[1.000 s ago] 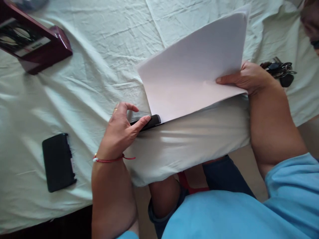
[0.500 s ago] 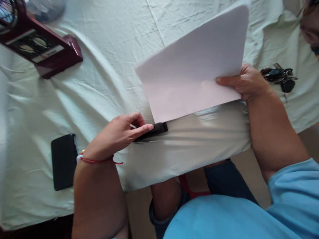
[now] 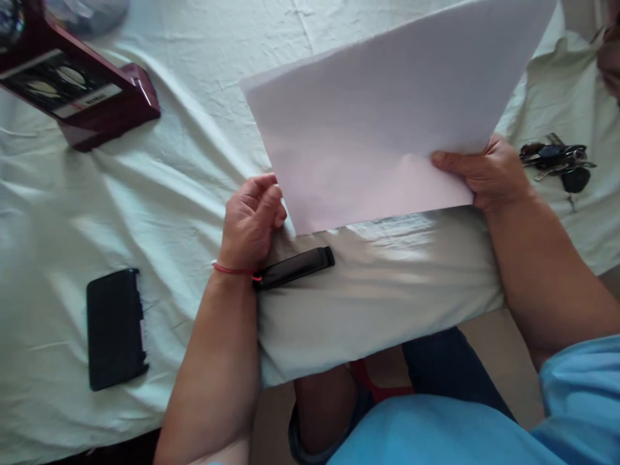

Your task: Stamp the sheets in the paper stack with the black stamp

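My right hand (image 3: 501, 171) grips the white paper sheets (image 3: 368, 129) near their lower right corner, thumb on top and the other fingers hidden beneath. The sheets are held tilted over the cloth. At their left edge is my left hand (image 3: 254, 216), its fingers curled together, with the fingertips against or just beside the paper edge. A black stapler (image 3: 295, 266) lies on the cloth below the sheets' lower left corner, partly behind my left wrist, which wears a red string.
A black phone (image 3: 116, 329) lies on the pale green cloth (image 3: 203, 116) at left. A dark red trophy-like stand (image 3: 111, 103) occupies the upper left, near a clear plastic item (image 3: 92, 16). A bunch of keys (image 3: 559, 158) rests beyond my right hand. The table's front edge is above my lap.
My left hand has let go of the stapler and moved up to the left edge of the sheets. The sheets have shifted and spread wider in view, still in my right hand.
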`<state>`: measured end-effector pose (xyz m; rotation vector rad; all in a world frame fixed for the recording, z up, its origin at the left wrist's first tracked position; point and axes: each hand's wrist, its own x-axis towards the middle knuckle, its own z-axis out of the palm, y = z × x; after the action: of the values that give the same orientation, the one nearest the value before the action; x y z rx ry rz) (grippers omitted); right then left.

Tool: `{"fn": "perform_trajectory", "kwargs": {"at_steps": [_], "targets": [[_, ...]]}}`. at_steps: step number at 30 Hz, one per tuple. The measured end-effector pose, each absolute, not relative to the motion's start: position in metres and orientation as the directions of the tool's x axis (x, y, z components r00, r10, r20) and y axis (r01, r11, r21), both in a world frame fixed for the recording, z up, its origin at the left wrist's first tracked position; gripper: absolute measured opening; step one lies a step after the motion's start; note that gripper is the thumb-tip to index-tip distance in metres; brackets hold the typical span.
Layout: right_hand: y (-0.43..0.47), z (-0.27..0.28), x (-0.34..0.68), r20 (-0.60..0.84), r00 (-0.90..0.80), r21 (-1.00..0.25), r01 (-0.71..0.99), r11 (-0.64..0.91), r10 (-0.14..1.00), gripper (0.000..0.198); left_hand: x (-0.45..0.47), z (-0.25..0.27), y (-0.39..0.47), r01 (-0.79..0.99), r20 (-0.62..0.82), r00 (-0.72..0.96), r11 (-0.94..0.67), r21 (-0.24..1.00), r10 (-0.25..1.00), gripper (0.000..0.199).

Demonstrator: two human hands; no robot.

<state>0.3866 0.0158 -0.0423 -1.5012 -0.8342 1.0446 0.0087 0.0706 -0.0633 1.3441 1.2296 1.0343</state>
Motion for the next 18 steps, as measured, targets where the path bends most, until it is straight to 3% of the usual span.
{"fn": "perform_trajectory", "kwargs": {"at_steps": [5,10,15,18], "targets": [[0.014,-0.047,0.383,-0.11,0.398,-0.987,0.068,-0.149,0.911,0.045,0.001,-0.064,0.063,0.203,0.004,0.197,-0.044,0.978,0.98,0.047],[0.016,-0.055,0.381,-0.033,0.441,-0.992,0.094,-0.082,0.897,0.045,-0.001,-0.065,0.061,0.301,0.011,0.152,-0.057,0.952,0.988,0.056],[0.021,-0.058,0.381,0.044,0.469,-0.996,0.084,0.004,0.882,0.048,0.006,-0.061,0.06,0.145,-0.015,0.252,-0.022,0.989,0.968,0.056],[0.02,-0.055,0.378,0.052,0.459,-0.997,0.07,0.022,0.887,0.047,0.007,-0.061,0.061,0.152,-0.034,0.262,-0.007,0.988,0.965,0.048]]}}
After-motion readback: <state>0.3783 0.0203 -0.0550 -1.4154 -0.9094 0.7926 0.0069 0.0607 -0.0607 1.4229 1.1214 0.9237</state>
